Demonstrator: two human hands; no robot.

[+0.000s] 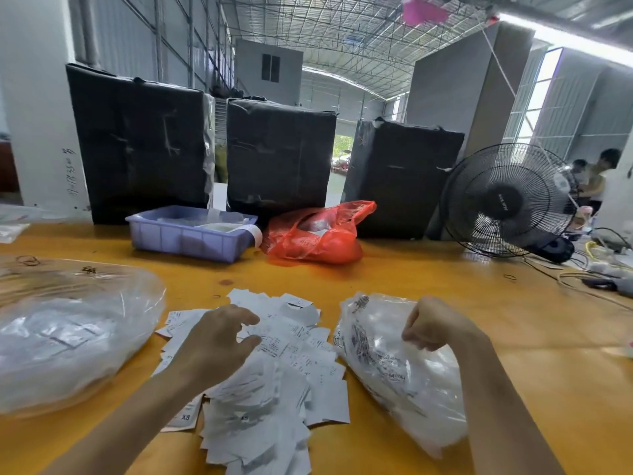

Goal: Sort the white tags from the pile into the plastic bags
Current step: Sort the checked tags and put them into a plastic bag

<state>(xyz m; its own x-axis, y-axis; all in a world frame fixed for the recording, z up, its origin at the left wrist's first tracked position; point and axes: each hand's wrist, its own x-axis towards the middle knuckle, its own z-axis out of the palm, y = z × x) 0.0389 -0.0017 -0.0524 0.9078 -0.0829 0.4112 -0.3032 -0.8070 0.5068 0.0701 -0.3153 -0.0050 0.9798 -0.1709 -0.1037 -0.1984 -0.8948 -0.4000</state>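
Warehouse space stretches behind the yellow desk (428,286), where three black-wrapped boxes (281,156) stand along the far edge with a blue tray (188,234), a red bag (318,234) and a black fan (507,200) near them.

From the head view, the pile of white tags (274,371) lies in the near centre of the desk, spread loosely and overlapping. One clear plastic bag (68,337), already part-filled with white contents, sits to the left of the pile; a second printed plastic bag (394,365) lies just to its right.

My left hand (219,341) hovers over the pile, fingers spread and relaxed, thumb apart, gripping nothing that I can see. My right hand (435,325) is curled at the top of the right bag and seems to pinch its film.

I judge the tags to be light, thin and flexible paper, likely to slide over one another, so I would pinch one by a free edge at the pile's margin. The bags look soft and slippery, best held at the mouth.
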